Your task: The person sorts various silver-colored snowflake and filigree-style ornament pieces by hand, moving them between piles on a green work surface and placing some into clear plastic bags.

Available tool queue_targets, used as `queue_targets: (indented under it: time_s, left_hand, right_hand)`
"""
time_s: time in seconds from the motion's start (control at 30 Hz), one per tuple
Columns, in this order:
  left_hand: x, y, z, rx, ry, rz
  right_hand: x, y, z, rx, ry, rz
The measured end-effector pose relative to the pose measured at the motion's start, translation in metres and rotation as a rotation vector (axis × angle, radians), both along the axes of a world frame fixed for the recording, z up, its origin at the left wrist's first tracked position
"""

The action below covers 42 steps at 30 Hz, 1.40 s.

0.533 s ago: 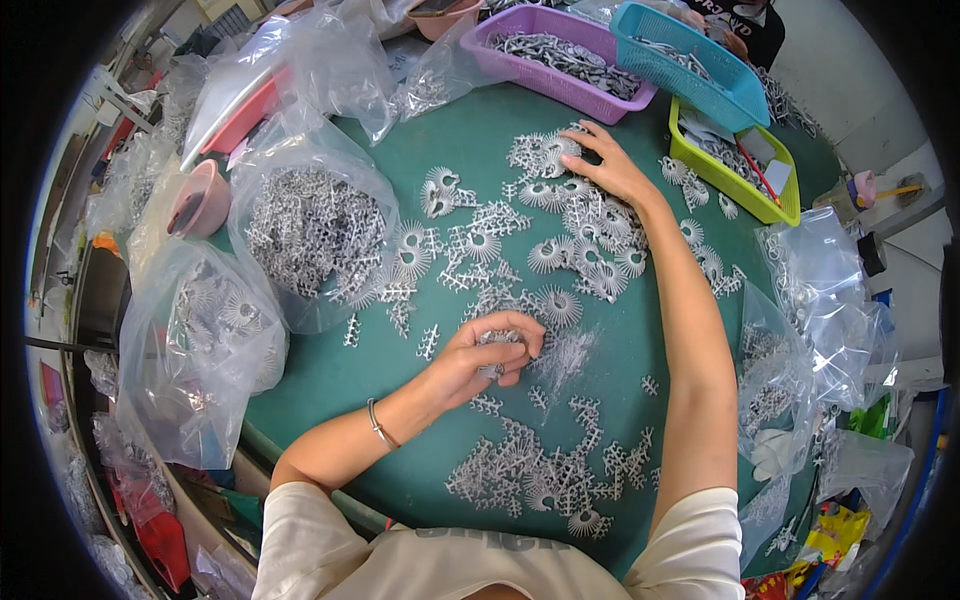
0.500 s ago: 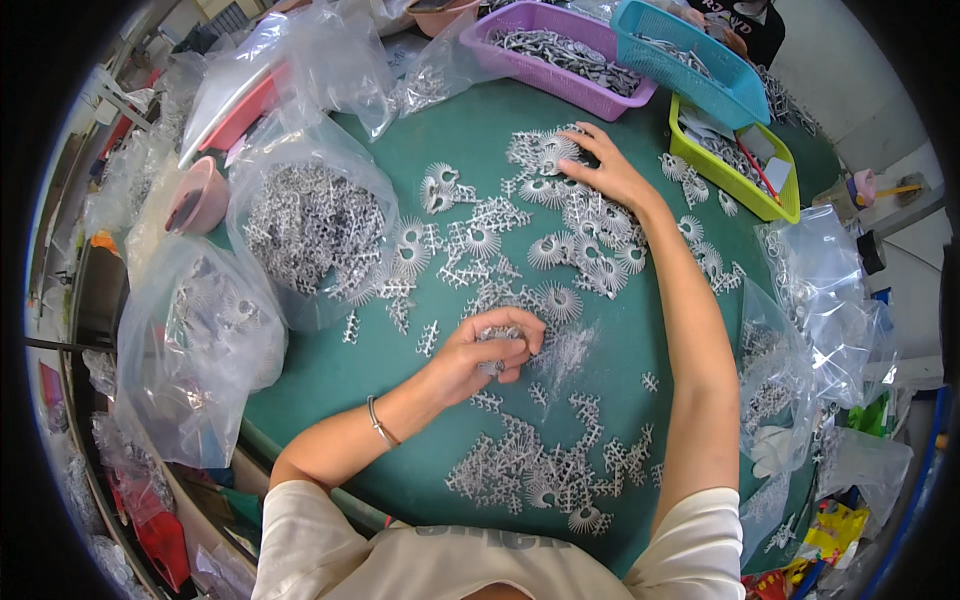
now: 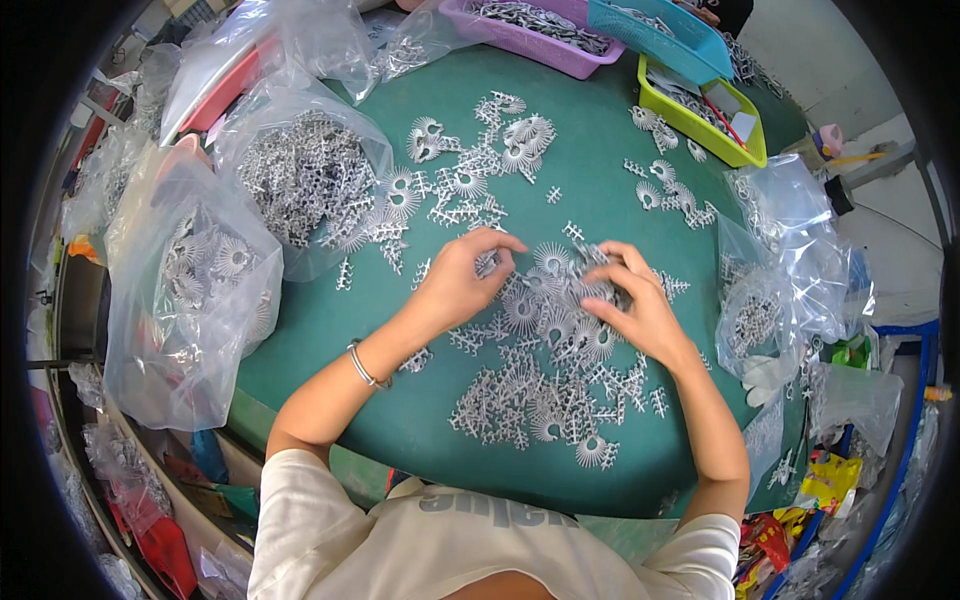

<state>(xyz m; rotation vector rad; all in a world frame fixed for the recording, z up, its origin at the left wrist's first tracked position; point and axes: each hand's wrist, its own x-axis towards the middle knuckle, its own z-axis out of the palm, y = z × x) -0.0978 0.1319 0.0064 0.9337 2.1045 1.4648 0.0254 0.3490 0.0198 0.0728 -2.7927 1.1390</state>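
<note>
On the green counter (image 3: pixel 600 150), left hand (image 3: pixel 455 285) and right hand (image 3: pixel 630 305) each pinch grey plastic sprue pieces (image 3: pixel 545 310) in a curled grip.

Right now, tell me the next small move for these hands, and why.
Probably lift one grey fan-shaped piece free of the pile. Both the left hand and right hand rest fingers-down on the tangled heap on the green table, neither clearly gripping a single piece.

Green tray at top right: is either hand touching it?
No. Both the left hand and the right hand rest on the pile of grey plastic parts mid-table, well apart from the green tray.
</note>
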Motion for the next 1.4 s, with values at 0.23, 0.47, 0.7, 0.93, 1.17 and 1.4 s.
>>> queue_targets:
  time_s: [0.23, 0.47, 0.7, 0.93, 1.17, 1.4]
  left_hand:
    - [0.018, 0.018, 0.007, -0.299, 0.405, -0.084]
    - [0.006, 0.062, -0.008, -0.396, 0.568, -0.135]
    - [-0.004, 0.042, -0.019, -0.010, 0.230, -0.136]
    - [0.020, -0.005, 0.012, 0.583, -1.286, -0.188]
    - [0.036, -0.005, 0.008, 0.037, -0.507, 0.030]
    - [0.048, 0.009, -0.006, -0.221, 0.617, -0.039]
  right_hand:
    - [0.077, -0.020, 0.001, 0.074, 0.235, -0.001]
    - [0.111, -0.016, 0.012, -0.251, 0.009, -0.186]
    - [0.073, 0.004, -0.002, 0.243, 0.189, -0.359]
    - [0.103, 0.017, -0.005, -0.607, 0.203, -0.555]
    - [0.078, -0.007, 0.018, -0.826, -0.192, -0.501]
    - [0.028, -0.048, -0.005, 0.520, -0.070, -0.431]
